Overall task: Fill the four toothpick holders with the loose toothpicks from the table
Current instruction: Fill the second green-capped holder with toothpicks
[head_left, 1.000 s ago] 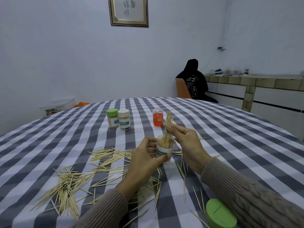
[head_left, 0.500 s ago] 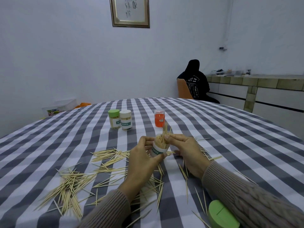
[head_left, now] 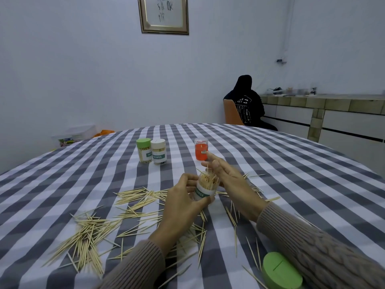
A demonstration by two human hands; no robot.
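Observation:
My left hand (head_left: 183, 203) grips an open clear toothpick holder (head_left: 205, 189) with a white and green label, tilted to the right just above the table and packed with toothpicks. My right hand (head_left: 231, 182) is beside the holder's mouth with its fingers straight, the palm against the sticking-out toothpick tips. Loose toothpicks (head_left: 91, 232) lie scattered over the checked tablecloth left of and below my hands. Farther back stand three holders: a green-lidded one (head_left: 144, 150), a cream-lidded one (head_left: 158, 151) and an orange one (head_left: 201, 148).
A green lid (head_left: 281, 272) lies near the table's front edge under my right forearm. The round table (head_left: 291, 174) has a grey and white checked cloth. A person sits on a chair (head_left: 231, 111) beyond the table's far side, by a tiled counter.
My right hand has let a pinched bundle of toothpicks down into the holder and has opened flat beside its mouth. My left hand has tilted the holder to the right and lifted it away from me.

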